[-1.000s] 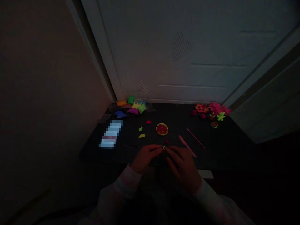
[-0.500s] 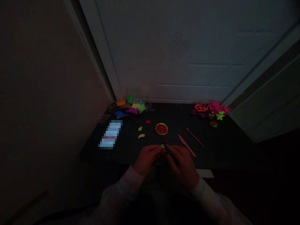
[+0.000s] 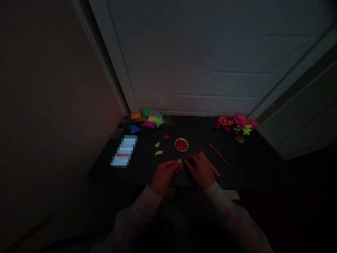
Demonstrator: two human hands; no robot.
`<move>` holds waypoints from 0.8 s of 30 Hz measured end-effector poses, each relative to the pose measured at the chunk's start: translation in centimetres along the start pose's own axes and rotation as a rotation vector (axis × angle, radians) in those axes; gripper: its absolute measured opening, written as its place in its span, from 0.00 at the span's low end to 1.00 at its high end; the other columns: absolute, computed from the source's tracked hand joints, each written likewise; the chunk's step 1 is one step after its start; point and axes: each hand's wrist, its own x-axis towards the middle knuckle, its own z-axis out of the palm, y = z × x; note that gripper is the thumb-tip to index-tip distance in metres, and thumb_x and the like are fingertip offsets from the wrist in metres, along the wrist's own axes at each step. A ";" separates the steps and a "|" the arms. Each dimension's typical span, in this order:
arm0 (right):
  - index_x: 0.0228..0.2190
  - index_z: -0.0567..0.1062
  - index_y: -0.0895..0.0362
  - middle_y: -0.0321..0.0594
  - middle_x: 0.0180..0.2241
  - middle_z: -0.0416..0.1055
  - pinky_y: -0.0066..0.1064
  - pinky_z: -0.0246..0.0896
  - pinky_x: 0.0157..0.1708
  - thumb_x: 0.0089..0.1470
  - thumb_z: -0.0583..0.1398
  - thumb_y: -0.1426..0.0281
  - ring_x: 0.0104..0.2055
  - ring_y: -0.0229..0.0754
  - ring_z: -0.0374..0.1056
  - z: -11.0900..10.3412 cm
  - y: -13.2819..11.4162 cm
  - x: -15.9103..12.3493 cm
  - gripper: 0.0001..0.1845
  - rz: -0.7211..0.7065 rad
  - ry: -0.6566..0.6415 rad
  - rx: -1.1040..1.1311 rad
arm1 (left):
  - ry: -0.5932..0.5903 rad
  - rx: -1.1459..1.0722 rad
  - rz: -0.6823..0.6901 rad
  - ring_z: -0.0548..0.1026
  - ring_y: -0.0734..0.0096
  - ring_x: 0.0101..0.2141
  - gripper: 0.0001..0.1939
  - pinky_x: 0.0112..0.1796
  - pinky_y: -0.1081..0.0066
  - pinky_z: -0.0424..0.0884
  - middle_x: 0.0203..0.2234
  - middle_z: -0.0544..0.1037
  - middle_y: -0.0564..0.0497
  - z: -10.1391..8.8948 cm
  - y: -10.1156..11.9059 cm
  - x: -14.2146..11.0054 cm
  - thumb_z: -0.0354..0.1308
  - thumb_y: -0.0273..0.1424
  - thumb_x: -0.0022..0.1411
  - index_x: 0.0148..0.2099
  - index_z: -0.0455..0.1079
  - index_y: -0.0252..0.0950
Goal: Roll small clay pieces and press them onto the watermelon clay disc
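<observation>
In the dim head view, my left hand (image 3: 162, 176) pinches a small light green piece of clay (image 3: 180, 161) between thumb and fingertips. My right hand (image 3: 201, 170) is just to its right, thumb and fingers closed around a small dark red lump of clay (image 3: 185, 159) that they partly cover. Beyond both hands lies a round pizza-like clay piece (image 3: 181, 144) with a yellow rim, red top and small dots. A pink plastic knife (image 3: 210, 164) runs partly under my right hand, and a thin pink stick tool (image 3: 219, 154) lies farther right.
Small green (image 3: 157, 144), yellow (image 3: 158, 153) and red clay shapes (image 3: 166, 136) lie left of centre. A blurred phone-like screen (image 3: 124, 151) glows at left. Bagged coloured clay (image 3: 146, 121) sits back left; finished clay figures (image 3: 240, 123) cluster back right, against a white door (image 3: 223, 84).
My right hand has moved forward from beside the green clay to the dark red lump and closed on it. My left hand has drawn slightly left, keeping the green piece.
</observation>
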 end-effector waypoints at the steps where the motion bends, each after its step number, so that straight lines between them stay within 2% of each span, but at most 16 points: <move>1: 0.29 0.72 0.58 0.44 0.30 0.69 0.39 0.58 0.38 0.48 0.55 0.68 0.35 0.45 0.64 0.0 0.0 0.1 0.08 -0.002 0.000 0.012 | 0.005 0.001 0.004 0.70 0.74 0.28 0.11 0.32 0.73 0.62 0.24 0.75 0.48 0.0 0.0 0.0 0.63 0.33 0.41 0.28 0.73 0.30; 4: 0.29 0.71 0.58 0.42 0.29 0.69 0.37 0.59 0.37 0.49 0.55 0.69 0.35 0.43 0.64 -0.6 -0.3 0.1 0.06 -0.025 -0.008 0.074 | 0.017 0.009 0.023 0.70 0.74 0.28 0.11 0.31 0.73 0.62 0.24 0.75 0.48 -0.1 0.0 0.1 0.63 0.34 0.41 0.28 0.73 0.31; 8: 0.31 0.69 0.57 0.40 0.31 0.69 0.32 0.61 0.36 0.49 0.55 0.69 0.35 0.39 0.64 -2.3 -1.7 -0.3 0.06 -0.072 -0.028 0.173 | 0.014 0.039 0.059 0.70 0.73 0.29 0.11 0.32 0.73 0.62 0.25 0.76 0.48 -0.1 0.2 0.1 0.62 0.34 0.42 0.28 0.73 0.31; 13: 0.33 0.68 0.56 0.39 0.32 0.69 0.35 0.59 0.37 0.49 0.55 0.70 0.37 0.41 0.64 -4.1 -3.5 -0.7 0.06 -0.122 -0.036 0.237 | -0.016 0.112 0.113 0.69 0.72 0.28 0.11 0.32 0.72 0.63 0.26 0.76 0.48 0.0 0.5 -0.2 0.61 0.35 0.45 0.29 0.73 0.31; 24: 0.33 0.68 0.56 0.40 0.32 0.69 0.36 0.59 0.37 0.50 0.54 0.70 0.36 0.41 0.64 -4.3 -3.8 -1.0 0.06 -0.125 -0.025 0.253 | -0.065 0.104 0.109 0.70 0.71 0.30 0.12 0.34 0.71 0.63 0.28 0.76 0.48 0.2 0.3 -0.9 0.60 0.35 0.45 0.31 0.73 0.32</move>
